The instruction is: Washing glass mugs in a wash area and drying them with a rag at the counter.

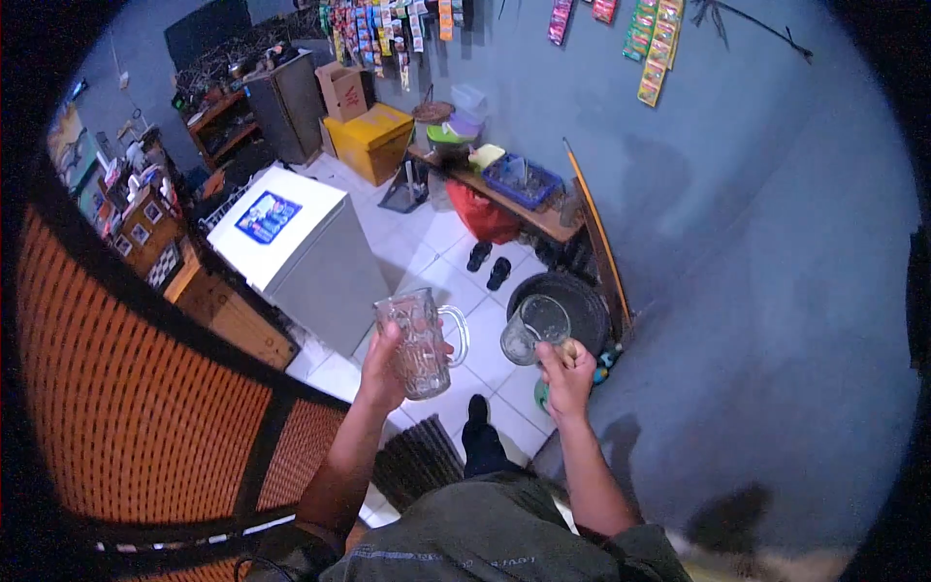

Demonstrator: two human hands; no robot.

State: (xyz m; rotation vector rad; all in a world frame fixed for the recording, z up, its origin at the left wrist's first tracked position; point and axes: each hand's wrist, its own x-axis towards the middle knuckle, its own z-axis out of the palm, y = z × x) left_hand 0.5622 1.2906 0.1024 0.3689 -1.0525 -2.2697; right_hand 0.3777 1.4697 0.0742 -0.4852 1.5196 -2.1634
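My left hand (382, 367) grips a dimpled clear glass mug (414, 345) around its body, with the mug's handle pointing right. Held by its handle in my right hand (569, 375) is a smaller clear glass mug (525, 338), its mouth tilted toward me. Both mugs are in the air in front of my body, apart from each other. I cannot make out any liquid in either one. Behind the smaller mug, on the floor, stands a round black tub (590, 305).
A white chest-like appliance (320, 269) stands to the left, near an orange woven partition (138, 378). Black sandals (489, 265) lie on the white tiles. A low wooden bench (560, 222) bears a blue basket (522, 182). At right rises a grey-blue wall (756, 254). A dark striped mat (416, 460) lies by my foot.
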